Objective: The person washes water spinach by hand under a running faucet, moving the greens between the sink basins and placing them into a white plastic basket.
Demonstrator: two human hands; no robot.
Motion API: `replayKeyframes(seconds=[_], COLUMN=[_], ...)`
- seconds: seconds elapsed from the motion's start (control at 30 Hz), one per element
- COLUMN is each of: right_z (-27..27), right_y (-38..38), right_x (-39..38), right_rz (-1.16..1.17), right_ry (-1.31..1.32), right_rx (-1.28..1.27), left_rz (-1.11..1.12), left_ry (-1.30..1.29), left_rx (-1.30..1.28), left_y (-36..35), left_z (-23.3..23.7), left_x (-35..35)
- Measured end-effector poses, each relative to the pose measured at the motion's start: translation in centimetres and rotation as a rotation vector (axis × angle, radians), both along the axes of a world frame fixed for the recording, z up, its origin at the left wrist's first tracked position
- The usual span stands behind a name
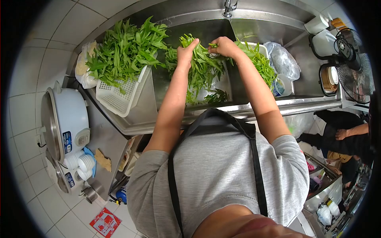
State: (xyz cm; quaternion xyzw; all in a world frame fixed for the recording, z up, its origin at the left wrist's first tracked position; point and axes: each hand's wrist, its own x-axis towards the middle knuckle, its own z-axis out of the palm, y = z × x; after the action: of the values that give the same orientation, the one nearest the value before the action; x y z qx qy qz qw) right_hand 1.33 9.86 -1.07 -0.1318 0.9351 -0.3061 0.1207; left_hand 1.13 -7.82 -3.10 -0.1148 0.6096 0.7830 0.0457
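Observation:
Over the left part of the steel sink (pixel 232 85), my left hand (pixel 187 51) is closed round a bunch of water spinach (pixel 202 71), its long narrow leaves hanging down into the basin. My right hand (pixel 224 47) is pinched on a few green stems (pixel 213 45) just right of that bunch. More loose greens lie low in the basin under my hands. A white plastic basket (pixel 125 95) heaped with leafy greens (pixel 125 51) stands left of the basin. To the right, a second white basket (pixel 262 49) also holds greens (pixel 260 63).
A faucet (pixel 228 8) rises behind the sink. Plastic bags (pixel 285 59) and a small tub (pixel 282 85) sit right of the greens, near a black fan (pixel 351 59). Large rice cookers (pixel 73 119) line the left side. A person in black (pixel 337 133) is at the right.

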Motion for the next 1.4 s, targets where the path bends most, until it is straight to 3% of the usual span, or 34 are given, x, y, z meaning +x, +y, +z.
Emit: replayKeyframes(seconds=[0.07,0.13,0.2,0.33,0.43,0.5,0.77,0.83,0.87,0.97,1.07,1.2,1.33,1.4], right_z=[-0.3,0.8,1.5,1.4,0.4,-0.2,-1.6,-1.8,-1.9,-2.6,-3.6,-1.7,0.6,1.0], right_y=[1.0,2.1,2.2,1.4,0.2,-0.4,-0.7,-0.5,-0.4,0.1,3.9,9.1,12.2,12.3], right_x=[-0.2,-0.4,-0.2,-0.1,0.0,0.0,-0.4,-0.7,-0.7,-0.9,-1.6,-0.8,0.2,0.6], right_rz=[-0.077,-0.158,-0.254,-0.039,-0.133,-0.229,-0.135,-0.299,-0.298,-0.592,-0.710,-0.709,-0.590,-0.409], right_ry=[0.140,0.086,0.085,-0.023,0.013,0.191,0.303,0.050,0.049,-0.163,-0.212,0.122,0.186,0.291], right_rx=[0.020,-0.085,-0.029,-0.056,-0.026,-0.188,-0.336,-0.608,-0.607,-1.148,-1.450,-1.519,-1.299,-0.750], left_rz=[0.036,0.073,0.043,0.069,0.013,-0.004,-0.054,0.002,0.003,-0.004,0.074,0.172,0.174,0.183], left_ry=[0.002,0.002,0.044,-0.044,-0.183,-0.199,-0.232,-0.169,-0.169,-0.162,-0.199,-0.187,-0.243,-0.255], left_rx=[0.027,0.052,0.119,0.290,0.524,0.537,0.528,0.431,0.432,0.400,0.582,0.582,0.692,0.663], left_y=[-0.1,-0.3,-0.5,-0.4,-0.3,-0.5,-1.2,-0.8,-0.5,-0.1,-1.2,-2.4,-3.4,-3.1], left_z=[-0.2,-0.4,-0.8,-1.6,-1.1,-0.9,-1.2,-1.4,-1.4,-1.5,-1.8,-2.0,-3.2,-3.7], left_x=[0.0,0.1,0.1,-0.4,-0.2,-0.1,0.0,0.1,0.2,0.2,-0.3,-0.8,-1.1,-1.1])
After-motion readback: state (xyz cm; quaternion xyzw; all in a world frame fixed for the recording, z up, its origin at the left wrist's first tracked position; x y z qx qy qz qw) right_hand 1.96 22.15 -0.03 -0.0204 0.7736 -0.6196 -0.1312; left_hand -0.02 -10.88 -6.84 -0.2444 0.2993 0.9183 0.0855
